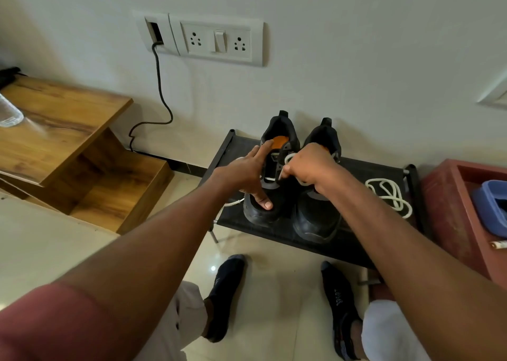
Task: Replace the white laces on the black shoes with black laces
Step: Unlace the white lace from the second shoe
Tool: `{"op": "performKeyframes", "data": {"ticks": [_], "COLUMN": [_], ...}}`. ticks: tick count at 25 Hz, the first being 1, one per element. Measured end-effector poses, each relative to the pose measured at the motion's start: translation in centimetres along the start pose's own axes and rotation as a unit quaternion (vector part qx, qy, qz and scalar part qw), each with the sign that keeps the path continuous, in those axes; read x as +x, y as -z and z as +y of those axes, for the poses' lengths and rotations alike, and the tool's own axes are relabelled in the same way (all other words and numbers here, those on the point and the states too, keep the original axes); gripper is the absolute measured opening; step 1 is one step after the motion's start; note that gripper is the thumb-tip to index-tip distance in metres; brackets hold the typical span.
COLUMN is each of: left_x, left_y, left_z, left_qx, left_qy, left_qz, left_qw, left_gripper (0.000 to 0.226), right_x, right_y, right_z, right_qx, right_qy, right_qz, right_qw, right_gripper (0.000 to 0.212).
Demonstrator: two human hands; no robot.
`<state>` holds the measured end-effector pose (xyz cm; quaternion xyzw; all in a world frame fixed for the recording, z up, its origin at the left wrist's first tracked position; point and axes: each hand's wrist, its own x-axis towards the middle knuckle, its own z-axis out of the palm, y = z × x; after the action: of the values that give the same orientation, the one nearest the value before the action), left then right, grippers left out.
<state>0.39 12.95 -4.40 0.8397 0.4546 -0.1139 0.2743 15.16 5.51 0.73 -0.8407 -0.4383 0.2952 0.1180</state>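
Two black shoes stand side by side on a low black rack [365, 253] against the wall. My left hand [248, 172] rests on the left shoe [260, 212], fingers straight, thumb on the toe cap and index finger at the orange insole. A white lace [267, 179] still crosses this shoe's eyelets, and one end trails off to the left. My right hand [310, 165] pinches a loop of that white lace above the tongue. The right shoe [315, 220] shows no lace. A loose white lace [389, 196] lies coiled on the rack to the right.
A wooden stepped shelf [63, 130] stands at the left, with a black cable [159, 86] running from the wall socket down to the floor. A reddish crate [450, 204] holding a blue container [491, 207] sits at the right. My socked feet are on the tiled floor below.
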Motion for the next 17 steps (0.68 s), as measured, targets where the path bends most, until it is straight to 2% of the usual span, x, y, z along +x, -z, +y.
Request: {"op": "performKeyframes", "data": {"ticks": [2, 3, 4, 6, 7, 8, 9, 10, 11, 12, 13, 14, 15, 17], "left_x": [-0.2, -0.2, -0.2, -0.2, -0.3, -0.4, -0.4, -0.5, -0.5, -0.5, -0.5, -0.4, -0.3, -0.2], "left_y": [-0.1, -0.2, -0.3, -0.3, -0.3, -0.2, -0.2, -0.2, -0.3, -0.3, -0.4, -0.4, -0.4, -0.5], "left_z": [0.3, 0.4, 0.5, 0.4, 0.4, 0.3, 0.3, 0.4, 0.4, 0.4, 0.4, 0.3, 0.3, 0.4], "left_qx": [0.004, 0.007, 0.009, 0.007, 0.005, 0.003, 0.002, 0.001, 0.002, 0.006, 0.01, 0.014, 0.018, 0.024], "left_qy": [0.004, 0.004, 0.004, 0.008, 0.011, 0.014, 0.015, 0.016, 0.014, 0.013, 0.013, 0.013, 0.013, 0.015], "left_qz": [0.003, 0.002, 0.001, 0.0, 0.0, 0.0, 0.0, 0.002, 0.005, 0.009, 0.011, 0.01, 0.006, -0.002], "left_qw": [1.0, 1.0, 1.0, 1.0, 1.0, 1.0, 1.0, 1.0, 1.0, 1.0, 1.0, 1.0, 1.0, 1.0], "left_gripper": [0.164, 0.163, 0.163, 0.165, 0.165, 0.165, 0.164, 0.164, 0.163, 0.163, 0.162, 0.162, 0.162, 0.163], "right_x": [-1.1, -1.5, -1.9, -2.8, -2.9, -3.4, -3.4, -3.5, -3.0, -2.4, -1.6, -1.1, -0.5, 0.0], "right_y": [1.6, 2.5, 3.9, 7.5, 9.3, 10.7, 11.1, 10.7, 9.5, 7.7, 5.4, 3.3, 1.3, -1.9], "right_z": [-0.6, -0.8, -0.8, -0.8, -1.0, -1.3, -1.5, -1.7, -1.6, -1.3, -0.7, -0.1, 0.5, 1.4], "right_qx": [0.157, 0.279, 0.415, 0.655, 0.726, 0.743, 0.714, 0.649, 0.546, 0.414, 0.261, 0.11, -0.022, -0.173], "right_qy": [-0.063, -0.063, -0.047, 0.054, 0.118, 0.176, 0.214, 0.236, 0.243, 0.239, 0.226, 0.2, 0.173, 0.141], "right_qz": [0.016, 0.027, 0.037, 0.034, 0.036, 0.049, 0.087, 0.135, 0.18, 0.193, 0.172, 0.127, 0.084, 0.049], "right_qw": [0.986, 0.958, 0.908, 0.753, 0.677, 0.644, 0.66, 0.711, 0.781, 0.857, 0.923, 0.965, 0.981, 0.974], "right_gripper": [0.025, 0.017, 0.011, 0.018, 0.018, 0.016, 0.015, 0.015, 0.014, 0.012, 0.011, 0.013, 0.022, 0.036]}}
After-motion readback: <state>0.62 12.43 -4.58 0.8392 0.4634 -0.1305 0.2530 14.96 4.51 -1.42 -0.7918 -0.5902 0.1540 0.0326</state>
